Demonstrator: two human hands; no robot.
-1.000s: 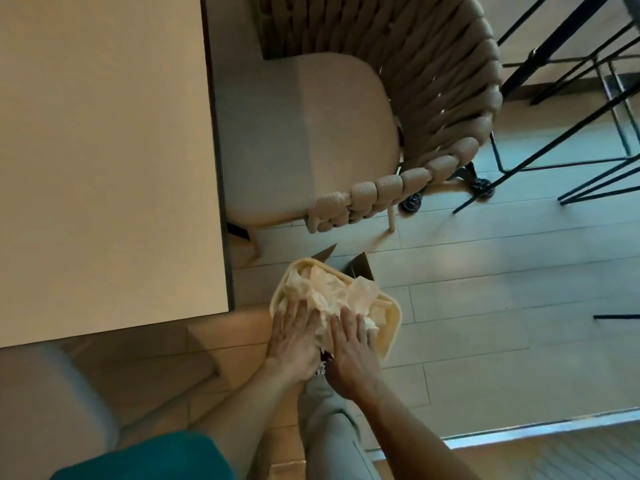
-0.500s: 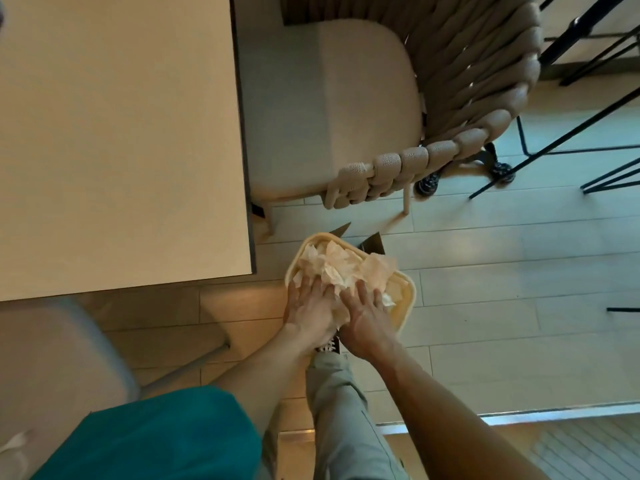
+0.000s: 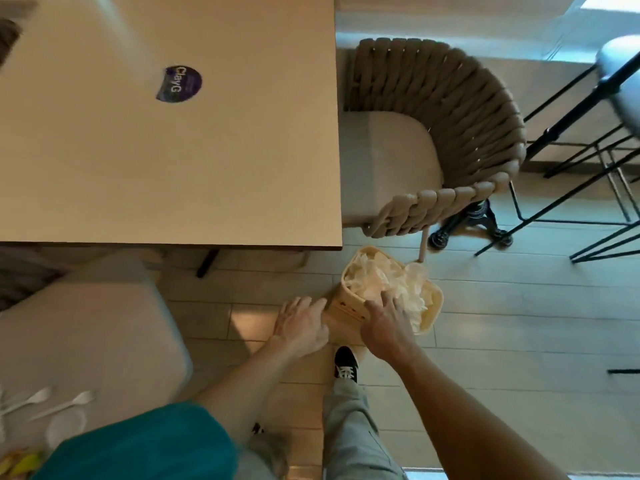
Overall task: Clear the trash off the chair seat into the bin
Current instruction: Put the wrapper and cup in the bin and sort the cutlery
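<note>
Right hand (image 3: 388, 327) flat on crumpled paper (image 3: 384, 282) in one bin (image 3: 434, 306); left hand (image 3: 301, 323) open beside it; two spoons (image 3: 52, 403) on one seat (image 3: 86, 341).

The bin (image 3: 431, 315) appears to be cream plastic with a smooth, slightly satin wall. Its contents (image 3: 388, 282) look like crumpled white paper or thin film (which of the two cannot be told). The table (image 3: 173, 161) has a smooth matt tan top bearing a glossy purple sticker (image 3: 179, 84). The far chair (image 3: 446, 133) combines a thick woven rope back with a matt cloth seat cushion. The floor (image 3: 519, 323) is smooth, faintly reflective plank tile. The stool frame (image 3: 568, 112) is black metal. Two white plastic spoons (image 3: 52, 403) lie on the near cloth seat (image 3: 86, 341).
</note>
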